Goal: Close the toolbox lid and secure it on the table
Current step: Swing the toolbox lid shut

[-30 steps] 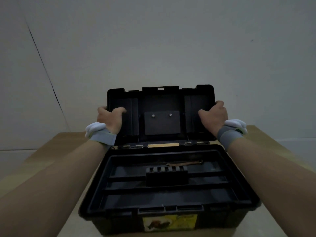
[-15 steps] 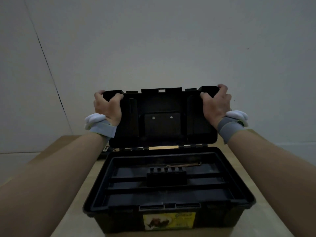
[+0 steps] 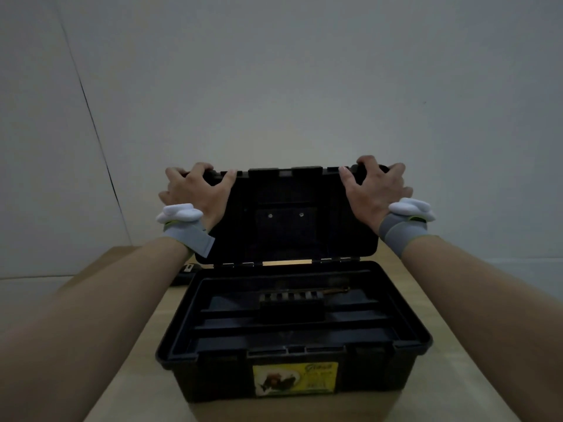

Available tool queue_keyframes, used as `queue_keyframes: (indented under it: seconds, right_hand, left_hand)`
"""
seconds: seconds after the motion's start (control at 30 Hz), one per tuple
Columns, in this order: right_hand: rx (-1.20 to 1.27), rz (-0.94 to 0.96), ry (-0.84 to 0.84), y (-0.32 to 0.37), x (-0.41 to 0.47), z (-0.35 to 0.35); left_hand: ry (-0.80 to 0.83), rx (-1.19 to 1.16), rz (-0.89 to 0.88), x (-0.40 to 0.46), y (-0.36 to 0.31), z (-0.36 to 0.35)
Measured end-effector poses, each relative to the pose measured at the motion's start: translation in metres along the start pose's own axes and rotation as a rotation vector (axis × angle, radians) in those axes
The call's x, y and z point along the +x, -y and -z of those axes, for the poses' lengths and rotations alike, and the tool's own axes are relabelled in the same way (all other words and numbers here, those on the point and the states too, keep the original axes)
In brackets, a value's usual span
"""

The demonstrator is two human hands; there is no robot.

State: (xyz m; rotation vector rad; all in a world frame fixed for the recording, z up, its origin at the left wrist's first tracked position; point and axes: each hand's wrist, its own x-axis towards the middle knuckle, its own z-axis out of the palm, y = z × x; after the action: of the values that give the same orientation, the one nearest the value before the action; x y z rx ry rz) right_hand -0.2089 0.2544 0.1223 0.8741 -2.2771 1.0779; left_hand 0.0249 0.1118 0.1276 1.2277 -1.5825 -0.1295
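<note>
A black plastic toolbox [image 3: 292, 373] with a yellow label on its front stands open on the wooden table [image 3: 131, 354]. Its lid [image 3: 286, 220] is raised almost upright on the rear hinges, inner side facing me. My left hand [image 3: 198, 190] grips the lid's top left corner, fingers curled over the upper edge. On the top right corner my right hand [image 3: 371, 185] holds the same way. Both wrists wear grey bands. Inside the box lies a black tray [image 3: 292, 321] with a raised handle in the middle.
A small dark object [image 3: 185, 274] lies on the table just behind the toolbox's left rear corner. A plain pale wall rises close behind the table. Bare tabletop shows on both sides of the box.
Both hands slid from the lid's side edges up to its top corners, fingers now hooked over the upper edge. The lid has tipped slightly toward me.
</note>
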Motion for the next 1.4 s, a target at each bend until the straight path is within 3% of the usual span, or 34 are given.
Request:
queue_keyframes:
  seconds: [0.27,0.53,1.0,1.4]
  right_hand:
    - [-0.049,0.037,-0.055,0.000,-0.017,0.014]
    - [-0.101,0.078,-0.088,-0.005,-0.039,0.027]
    - [-0.150,0.177,-0.257,-0.025,-0.093,0.038]
    - [-0.146,0.232,-0.237,-0.051,-0.133,0.048]
  left_hand:
    - [-0.079,0.245,-0.223,-0.008,0.002,0.014]
    - [0.008,0.354,-0.402,-0.025,0.011,0.046]
    - [-0.048,0.295,-0.450,-0.078,0.027,0.066]
    - [-0.113,0.232,-0.462,-0.119,0.047,0.073]
